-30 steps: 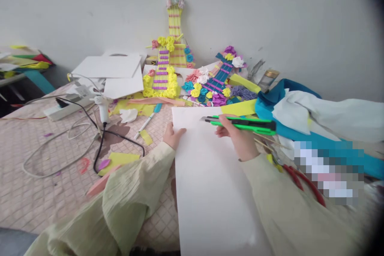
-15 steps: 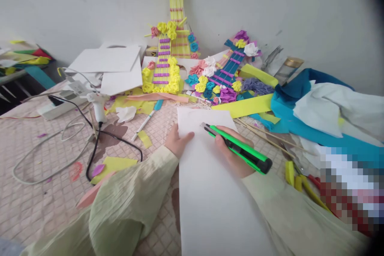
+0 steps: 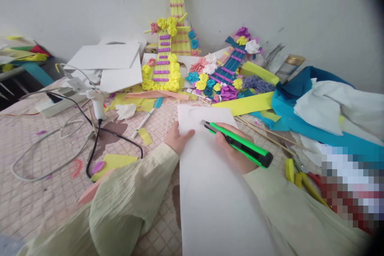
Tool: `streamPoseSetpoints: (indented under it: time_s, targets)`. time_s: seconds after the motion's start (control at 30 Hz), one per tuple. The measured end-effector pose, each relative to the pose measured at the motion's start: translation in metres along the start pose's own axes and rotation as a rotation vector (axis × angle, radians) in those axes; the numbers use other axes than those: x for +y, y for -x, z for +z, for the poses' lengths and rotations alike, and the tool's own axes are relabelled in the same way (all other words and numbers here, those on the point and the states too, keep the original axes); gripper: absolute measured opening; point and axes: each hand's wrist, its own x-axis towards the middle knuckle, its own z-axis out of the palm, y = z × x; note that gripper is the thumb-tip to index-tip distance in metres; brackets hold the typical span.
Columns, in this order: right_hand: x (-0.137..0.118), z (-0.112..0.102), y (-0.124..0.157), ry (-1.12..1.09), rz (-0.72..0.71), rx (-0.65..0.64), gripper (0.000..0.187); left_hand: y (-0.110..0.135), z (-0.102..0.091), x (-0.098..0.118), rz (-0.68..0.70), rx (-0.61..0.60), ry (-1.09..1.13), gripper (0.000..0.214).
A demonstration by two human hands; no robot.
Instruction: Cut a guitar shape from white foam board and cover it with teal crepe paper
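A long white board (image 3: 210, 192) stretches away from me across the middle of the table. At its left edge, my left hand (image 3: 177, 138) grips it, thumb on top and the other fingers hidden behind the edge. My right hand (image 3: 235, 148) is closed around a green and black utility knife (image 3: 240, 142) over the board's right side. The blade is out and points to the far left, close to the board's surface; I cannot tell if it touches. A faint curved line shows near the board's far end.
A white glue gun (image 3: 98, 104) stands at left among cables and a power strip (image 3: 60, 102). Flower-covered paper guitars (image 3: 162, 62) lean at the back wall. White sheets (image 3: 102, 58) lie back left. At right are wooden sticks (image 3: 267, 134), blue crepe paper (image 3: 288, 96) and yellow-handled pliers (image 3: 312, 190).
The view has tilted and shifted very slightly. Both hands keep their holds, and the knife is in nearly the same place over the board.
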Motion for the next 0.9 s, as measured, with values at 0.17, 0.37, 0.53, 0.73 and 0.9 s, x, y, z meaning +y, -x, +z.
streamPoseSetpoints:
  time_s: [0.17, 0.37, 0.53, 0.73, 0.9]
  targets:
    - [0.0022, -0.0021, -0.0021, -0.045, -0.004, -0.041, 0.023, 0.0013, 0.0005, 0.0028, -0.020, -0.004, -0.001, 0.041]
    - [-0.0014, -0.0026, -0.0001, -0.035, -0.011, -0.005, 0.022, 0.0001, -0.0002, 0.0004, -0.032, 0.011, -0.003, 0.042]
    - [0.0017, -0.0042, -0.0007, -0.038, 0.048, -0.042, 0.030, 0.0019, 0.0000, 0.0041, -0.044, 0.008, -0.005, 0.041]
    - [0.0047, -0.0054, -0.0032, -0.052, 0.053, -0.014, 0.032, 0.0029, -0.0005, 0.0077, -0.075, 0.012, -0.031, 0.043]
    - [0.0039, -0.0055, -0.0064, -0.207, 0.024, -0.126, 0.032, 0.0027, 0.0001, 0.0072, -0.074, -0.016, 0.007, 0.044]
